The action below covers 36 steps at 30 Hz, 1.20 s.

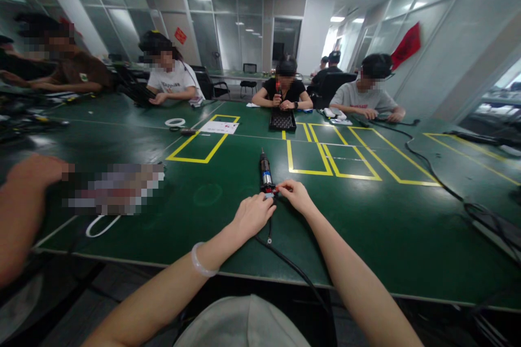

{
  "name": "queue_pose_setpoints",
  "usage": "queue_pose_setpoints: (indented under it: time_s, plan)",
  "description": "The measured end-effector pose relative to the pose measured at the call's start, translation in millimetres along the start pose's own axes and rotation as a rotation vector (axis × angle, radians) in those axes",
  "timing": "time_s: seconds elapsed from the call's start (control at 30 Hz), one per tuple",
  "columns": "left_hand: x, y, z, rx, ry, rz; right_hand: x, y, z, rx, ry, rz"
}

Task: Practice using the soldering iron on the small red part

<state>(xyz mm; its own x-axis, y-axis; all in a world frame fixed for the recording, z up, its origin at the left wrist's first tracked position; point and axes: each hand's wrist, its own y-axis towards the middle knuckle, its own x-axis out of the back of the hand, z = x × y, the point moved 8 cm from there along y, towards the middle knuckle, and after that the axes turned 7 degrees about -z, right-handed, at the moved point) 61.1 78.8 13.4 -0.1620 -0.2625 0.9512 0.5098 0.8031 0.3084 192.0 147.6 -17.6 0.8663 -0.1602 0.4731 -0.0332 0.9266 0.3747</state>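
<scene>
An electric screwdriver (265,171) lies on the green table, its thin bit pointing away from me. Its near end looks uncovered, showing small red and light-grey parts. My left hand (253,216), with a clear bangle on the wrist, is closed around that near end. From the right, my right hand (295,195) pinches at a small reddish piece, perhaps a wire, beside the same end; the fingers partly hide it. A black cable (287,260) with a small ring terminal (269,241) near it runs from under my left hand over the table's front edge.
Yellow tape rectangles (311,172) mark the green table (366,233). A co-worker's arm (24,200) reaches in at left near a blurred item (118,190). Across the table, a person works over a black tray (282,120). Black cables (431,165) trail along the right.
</scene>
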Motion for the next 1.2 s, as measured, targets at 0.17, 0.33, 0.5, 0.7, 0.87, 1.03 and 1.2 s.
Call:
queue_pose_setpoints:
  time_s: [0.17,0.33,0.5,0.7,0.87,1.03,1.2]
  plan:
    - [8.8,5,13,0.060,-0.069,-0.034,-1,0,-2,-0.013,-0.033,0.018]
    - [20.7,32,23,0.049,-0.099,-0.176,0,0,3,0.043,-0.086,0.033]
    - [-7.1,61,9,-0.172,-0.160,-0.115,0,1,2,0.043,-0.082,0.043]
    - [-24.9,63,11,-0.134,-0.130,-0.075,2,2,-9,-0.010,0.046,-0.023]
    - [-19.3,51,21,-0.183,-0.094,-0.048,-1,3,-18,-0.026,0.119,-0.021]
    - [-13.4,30,52,-0.171,-0.105,0.005,-1,2,-16,-0.030,0.124,-0.007]
    - [-4.6,5,95,-0.148,-0.106,0.056,-1,1,-12,-0.043,0.135,0.004]
